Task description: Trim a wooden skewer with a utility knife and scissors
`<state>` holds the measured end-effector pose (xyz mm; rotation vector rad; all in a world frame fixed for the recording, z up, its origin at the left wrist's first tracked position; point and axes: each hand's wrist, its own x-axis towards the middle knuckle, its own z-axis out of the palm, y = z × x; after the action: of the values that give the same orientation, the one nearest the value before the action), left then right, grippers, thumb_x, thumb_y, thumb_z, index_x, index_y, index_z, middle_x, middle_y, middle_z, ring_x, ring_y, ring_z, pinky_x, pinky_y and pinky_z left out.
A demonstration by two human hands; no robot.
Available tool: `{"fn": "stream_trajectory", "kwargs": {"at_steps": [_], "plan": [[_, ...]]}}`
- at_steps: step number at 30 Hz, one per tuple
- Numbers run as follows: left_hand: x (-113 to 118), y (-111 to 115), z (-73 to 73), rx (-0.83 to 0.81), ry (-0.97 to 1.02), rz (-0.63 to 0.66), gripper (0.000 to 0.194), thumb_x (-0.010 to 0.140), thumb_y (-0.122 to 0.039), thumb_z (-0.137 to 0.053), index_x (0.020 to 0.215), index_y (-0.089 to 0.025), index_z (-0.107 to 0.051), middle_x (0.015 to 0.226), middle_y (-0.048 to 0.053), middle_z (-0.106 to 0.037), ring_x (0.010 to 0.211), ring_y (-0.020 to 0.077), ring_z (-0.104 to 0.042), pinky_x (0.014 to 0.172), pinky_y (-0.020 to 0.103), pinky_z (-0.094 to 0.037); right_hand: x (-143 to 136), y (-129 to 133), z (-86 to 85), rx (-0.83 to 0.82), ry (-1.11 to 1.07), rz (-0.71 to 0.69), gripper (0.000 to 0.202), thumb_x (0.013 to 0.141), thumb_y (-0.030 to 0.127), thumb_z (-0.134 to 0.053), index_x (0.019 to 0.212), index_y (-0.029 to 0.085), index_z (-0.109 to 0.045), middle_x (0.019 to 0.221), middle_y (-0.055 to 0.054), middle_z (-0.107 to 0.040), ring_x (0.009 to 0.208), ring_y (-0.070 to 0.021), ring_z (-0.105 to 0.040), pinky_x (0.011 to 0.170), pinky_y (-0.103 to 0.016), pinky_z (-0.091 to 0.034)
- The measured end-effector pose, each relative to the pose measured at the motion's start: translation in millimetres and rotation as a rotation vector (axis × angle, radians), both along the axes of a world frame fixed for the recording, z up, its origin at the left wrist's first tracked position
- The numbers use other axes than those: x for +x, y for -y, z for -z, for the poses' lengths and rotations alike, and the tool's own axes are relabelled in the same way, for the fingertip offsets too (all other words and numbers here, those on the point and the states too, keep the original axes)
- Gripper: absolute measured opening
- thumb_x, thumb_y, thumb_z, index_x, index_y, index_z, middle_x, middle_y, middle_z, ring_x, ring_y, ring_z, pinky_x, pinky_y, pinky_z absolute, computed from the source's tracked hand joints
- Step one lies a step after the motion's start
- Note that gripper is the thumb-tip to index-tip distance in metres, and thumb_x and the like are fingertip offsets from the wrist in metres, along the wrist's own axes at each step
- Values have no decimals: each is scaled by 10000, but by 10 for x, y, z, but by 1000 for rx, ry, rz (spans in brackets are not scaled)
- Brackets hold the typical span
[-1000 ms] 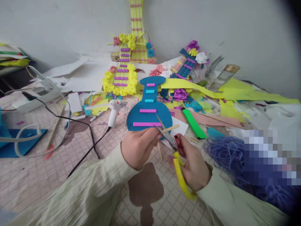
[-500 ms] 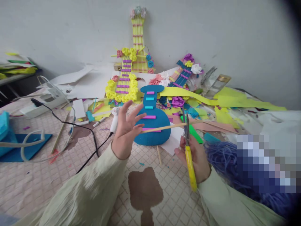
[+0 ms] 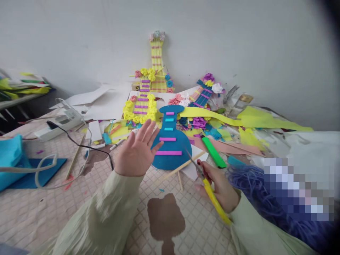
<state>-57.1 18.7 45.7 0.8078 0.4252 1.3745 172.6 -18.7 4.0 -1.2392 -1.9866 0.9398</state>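
Tipping lower at its left end than in the earlier frame, the wooden stick [image 3: 179, 168] is slanting along the lower right edge of the blue guitar-shaped cutout [image 3: 172, 146]; blur is hiding whether the scissors [image 3: 209, 191] are touching it. Your left hand [image 3: 136, 152] is now showing its palm — fingers spreading wide, holding nothing. Your right hand [image 3: 220, 184] is wrapping its fingers round the yellow handles, blades pointing up and left. You are likely cutting best by bracing the stick close to the blades, setting it square to them and keeping the left fingertips clear of the points. Farther out, white paper [image 3: 190, 172] is lying beneath, a green cutter [image 3: 214, 152] is resting beyond, and purple-blue yarn [image 3: 244, 180] is heaping beside your right wrist on the counter [image 3: 196, 219].
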Motion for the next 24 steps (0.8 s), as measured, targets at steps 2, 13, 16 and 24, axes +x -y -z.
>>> {"fn": "stream_trajectory", "kwargs": {"at_steps": [2, 13, 16, 24], "plan": [[-33, 4, -35, -42, 73, 76, 535, 820, -557, -287, 1232, -241, -419, 1385, 37, -326, 1315, 237, -181, 1042, 453, -222, 45, 38, -47, 11, 100, -84, 225, 654, 257, -531, 840, 203, -415, 723, 7, -453, 618, -120, -429, 555, -231, -405], [-123, 53, -113, 39, 61, 22, 563, 842, -554, -156, 1292, -263, -331, 1387, 37, -326, 1286, 228, -265, 1033, 445, -241, -61, 321, -7, -25, 436, -30, 184, 653, 221, -530, 830, 175, -504, 779, -44, -564, 685, -162, -503, 621, -269, -375], [-160, 226, -108, 185, -53, -105, 541, 848, -545, -166, 1268, -270, -370, 1371, 35, -355, 1278, 223, -282, 1026, 417, -259, -60, 337, -46, -24, 430, -25, 185, 660, 214, -528, 840, 172, -522, 777, -38, -559, 654, -153, -492, 591, -262, -375], [-310, 839, 7, 214, -102, -263, 557, 847, -544, -175, 1226, -235, -440, 1281, 76, -469, 1234, 264, -345, 959, 403, -337, -3, 420, -268, 1, 589, -36, 132, 708, 279, -528, 759, 167, -576, 735, -35, -580, 677, -153, -531, 606, -250, -383]]}}
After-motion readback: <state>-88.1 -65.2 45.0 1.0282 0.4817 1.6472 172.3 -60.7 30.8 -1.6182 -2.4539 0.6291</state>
